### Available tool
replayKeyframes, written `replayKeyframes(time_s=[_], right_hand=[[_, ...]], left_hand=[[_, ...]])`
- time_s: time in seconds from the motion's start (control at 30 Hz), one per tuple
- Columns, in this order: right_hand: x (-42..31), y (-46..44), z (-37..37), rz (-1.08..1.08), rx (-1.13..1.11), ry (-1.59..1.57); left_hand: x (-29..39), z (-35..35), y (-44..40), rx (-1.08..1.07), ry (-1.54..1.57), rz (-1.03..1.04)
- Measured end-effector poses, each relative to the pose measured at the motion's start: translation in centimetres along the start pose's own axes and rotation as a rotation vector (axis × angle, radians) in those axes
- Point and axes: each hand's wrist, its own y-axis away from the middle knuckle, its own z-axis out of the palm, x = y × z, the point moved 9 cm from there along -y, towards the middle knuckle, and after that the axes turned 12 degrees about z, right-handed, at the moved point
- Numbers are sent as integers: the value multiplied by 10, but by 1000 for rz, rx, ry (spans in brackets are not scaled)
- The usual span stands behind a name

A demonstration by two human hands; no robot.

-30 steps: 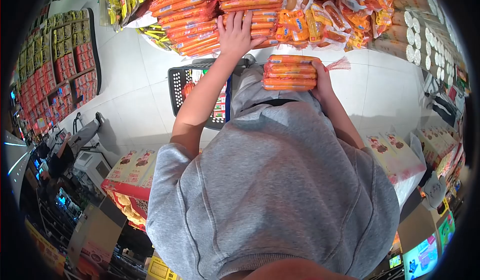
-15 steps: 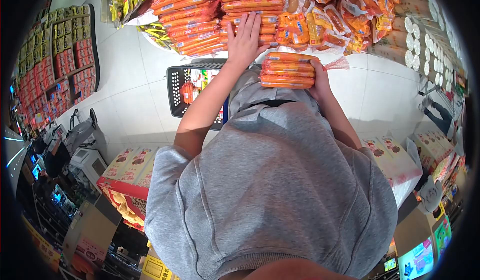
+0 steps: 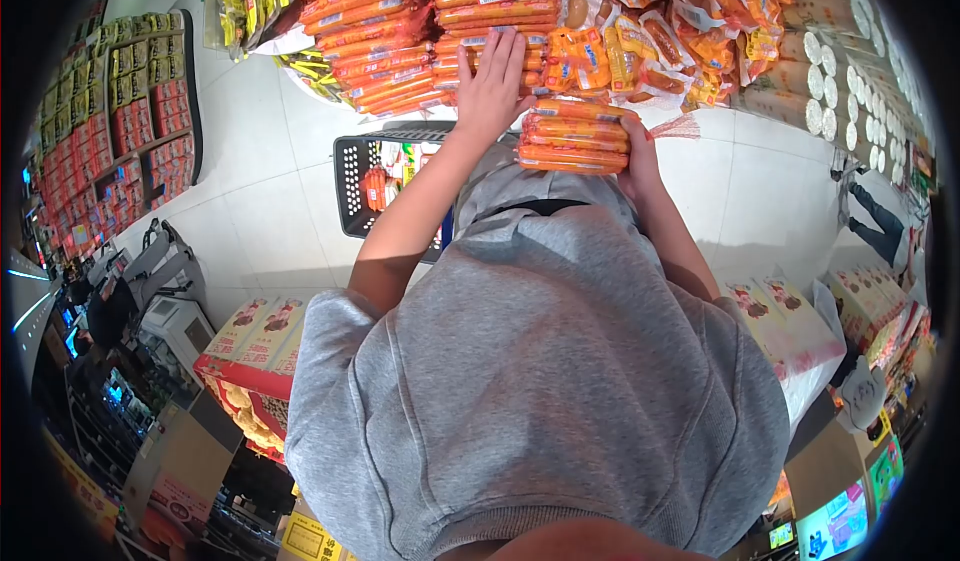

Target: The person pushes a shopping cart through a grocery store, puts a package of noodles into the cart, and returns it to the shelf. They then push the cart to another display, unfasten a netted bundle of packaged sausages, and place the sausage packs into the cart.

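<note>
My left hand [image 3: 490, 86] lies with its fingers stretched out on a stack of red-orange sausage packs [image 3: 495, 11] at the top of the view. A pack of sausages in red netting [image 3: 572, 138] is in my right hand [image 3: 640, 161], whose fingers wrap its right end; the gathered net tail sticks out to the right. The held pack is just below and to the right of my left hand. Another pile of sausage packs [image 3: 375, 36] lies left of the stack. Single wrapped sausages [image 3: 580, 59] lie to its right.
A black basket [image 3: 352, 186] with goods inside stands below my left forearm. Yellow-green packets [image 3: 245, 6] lie at the top left, rolls in clear wrap [image 3: 815, 81] at the top right. Stacked boxes [image 3: 250, 336] stand at lower left. A person's legs [image 3: 875, 223] show at the right.
My left hand has slid a little to the right along the stack. The pack in my right hand has shifted slightly up and left. More of the basket shows than at first.
</note>
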Motion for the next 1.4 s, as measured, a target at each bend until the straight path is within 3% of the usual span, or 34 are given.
replayKeyframes(time_s=[0.13, 0.23, 0.33, 0.37, 0.47, 0.5, 0.63, 0.77, 0.9, 1.0, 1.17, 1.23, 1.33, 1.4], right_hand=[[-1, 0, -3, -10, 10, 45], [-3, 1, -3, -18, -14, 61], [-9, 4, -3, -49, -11, 85], [-10, 4, -1, -60, -6, 100], [-17, 4, 12, -134, -63, 105], [-20, 7, 18, -157, -54, 146], [-37, 36, 62, -191, -91, 389], [-30, 33, 83, -148, -234, 620], [-13, 37, 109, -210, -383, 948], [4, 45, 132, -84, -537, 1015], [42, 45, 150, 108, -727, 1196], [44, 75, 185, -259, -854, 1549], [60, 85, 205, -610, -943, 1773], [77, 63, 201, -727, -956, 1914]], left_hand=[[0, -14, 9, 104, 135, -77], [-8, -37, 29, 346, 282, -184], [-16, -40, 54, 469, 772, -428], [-16, -15, 59, 464, 1138, -522], [29, -24, 49, 258, 1778, -535], [37, -31, 47, 245, 1582, -400], [25, -63, 54, 416, 1264, -422], [11, -44, 96, 542, 1371, -876], [16, -37, 143, 787, 1336, -1066], [39, -11, 186, 899, 1564, -1330], [84, 3, 233, 1030, 1849, -1572], [103, 18, 254, 1132, 1934, -1631], [108, 11, 270, 1236, 1891, -1658], [103, 0, 282, 1293, 1761, -1683]])
